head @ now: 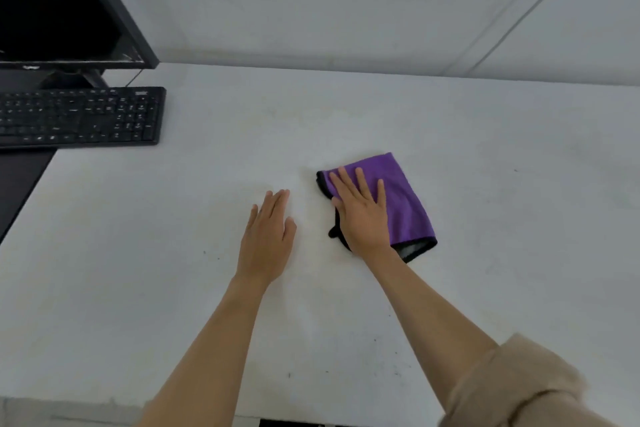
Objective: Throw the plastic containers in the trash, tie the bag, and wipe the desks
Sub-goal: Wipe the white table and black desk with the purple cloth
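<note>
A folded purple cloth (405,198) with a black edge lies on the white desk (346,114), right of centre. My right hand (362,211) presses flat on the cloth's left part, fingers straight and spread. My left hand (268,236) rests flat on the bare desk just left of the cloth, fingers straight and together. No plastic containers or trash bag are in view.
A black keyboard (79,116) sits at the desk's far left, with a black monitor (59,3) behind it. A pale partition wall (346,0) runs along the desk's back edge. A beige rolled sleeve (519,388) covers my right upper arm.
</note>
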